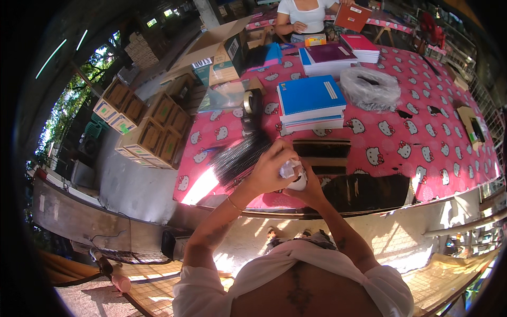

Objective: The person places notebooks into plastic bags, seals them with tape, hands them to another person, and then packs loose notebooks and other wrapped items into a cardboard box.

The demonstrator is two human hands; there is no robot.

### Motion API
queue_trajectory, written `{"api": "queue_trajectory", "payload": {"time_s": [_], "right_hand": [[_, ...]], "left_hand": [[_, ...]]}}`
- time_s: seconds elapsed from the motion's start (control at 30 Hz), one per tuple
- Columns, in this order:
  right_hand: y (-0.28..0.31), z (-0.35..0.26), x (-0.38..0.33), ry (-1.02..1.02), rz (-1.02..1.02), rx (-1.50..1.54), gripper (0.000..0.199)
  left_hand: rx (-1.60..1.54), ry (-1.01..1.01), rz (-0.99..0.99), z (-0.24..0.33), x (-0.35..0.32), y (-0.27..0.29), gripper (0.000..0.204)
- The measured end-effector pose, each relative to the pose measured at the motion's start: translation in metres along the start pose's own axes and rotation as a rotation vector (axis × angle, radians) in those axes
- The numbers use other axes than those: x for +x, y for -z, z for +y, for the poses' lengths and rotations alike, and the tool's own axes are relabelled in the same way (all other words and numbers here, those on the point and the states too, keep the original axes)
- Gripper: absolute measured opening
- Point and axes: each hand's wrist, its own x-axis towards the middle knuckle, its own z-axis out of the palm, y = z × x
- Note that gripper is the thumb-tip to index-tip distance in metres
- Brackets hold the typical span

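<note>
Close together over the near table edge, my left hand (275, 165) and my right hand (312, 189) work on one small item. My left fingers are closed on a crumpled piece of clear plastic (288, 169). My right hand is wrapped round a small white rounded object (299, 182) just beneath it; its kind is hard to make out, as fingers cover much of it. Beside my left hand lies a blurred bunch of black binding coils (238, 159); whether it touches the hand I cannot tell. Past my hands are stacked blue notebooks (311, 98).
A tape dispenser (251, 108) stands left of the notebooks. Behind are purple notebooks (330, 54), red notebooks (360, 45), a plastic-wrapped roll (371, 89) and an open carton (224, 58). Cartons (153, 132) stack left of the pink table (393, 129). A person (306, 16) stands across it.
</note>
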Motion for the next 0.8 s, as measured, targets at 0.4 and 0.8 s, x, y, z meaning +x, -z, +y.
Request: {"api": "queue_trajectory", "payload": {"time_s": [0.4, 0.8], "right_hand": [[0.0, -0.006, 0.0, -0.163, -0.144, 0.314, 0.101], [-0.012, 0.0, 0.001, -0.099, -0.098, 0.245, 0.091]], "left_hand": [[-0.062, -0.198, -0.175, -0.01, 0.015, 0.011, 0.028], [-0.129, -0.087, -0.047, -0.003, 0.004, -0.004, 0.022]]}}
